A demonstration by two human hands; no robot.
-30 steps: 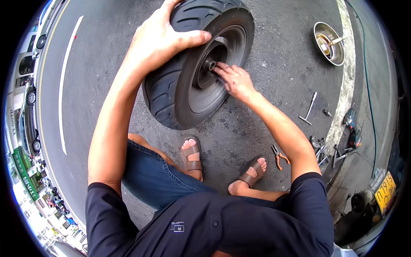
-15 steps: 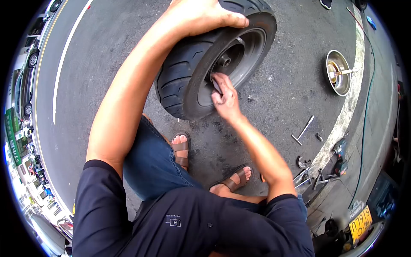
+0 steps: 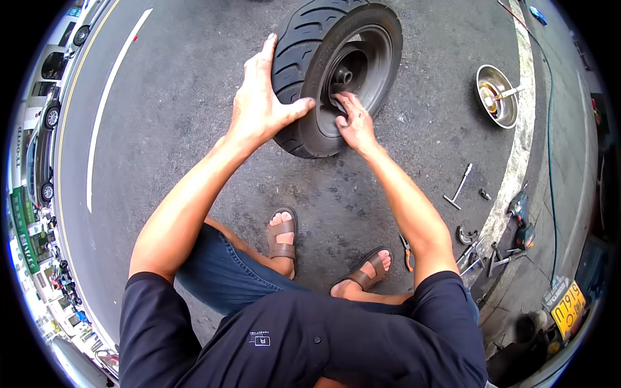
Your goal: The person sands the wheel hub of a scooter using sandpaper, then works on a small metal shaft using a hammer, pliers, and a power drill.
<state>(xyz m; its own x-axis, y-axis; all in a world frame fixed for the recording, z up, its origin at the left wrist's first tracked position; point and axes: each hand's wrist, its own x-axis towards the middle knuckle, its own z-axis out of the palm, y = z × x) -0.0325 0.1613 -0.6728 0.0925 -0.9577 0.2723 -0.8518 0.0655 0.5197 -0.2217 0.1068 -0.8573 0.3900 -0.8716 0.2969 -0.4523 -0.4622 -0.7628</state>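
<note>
A scooter wheel (image 3: 309, 84) with a black treaded tyre and a grey rim stands tilted on the asphalt in front of me. My left hand (image 3: 259, 103) holds its near left side, fingers spread along the tread and thumb on the sidewall. Inside the rim, below the hub (image 3: 345, 77), my right hand (image 3: 356, 126) has its fingers bent against the inner surface. A small pale bit shows at those fingertips, too hidden to name.
To the right, a metal bowl (image 3: 482, 97) holds a brush (image 3: 508, 93) and brownish liquid. Nearer lie a T-handle wrench (image 3: 460, 186), orange-handled pliers (image 3: 407, 252) and a power drill (image 3: 519, 210). A green hose (image 3: 550, 142) runs along the kerb. My sandalled feet (image 3: 283, 234) are below the wheel.
My left hand has slid from the top of the tyre down to its near left side. The right hand stays inside the rim, its fingers shifted slightly.
</note>
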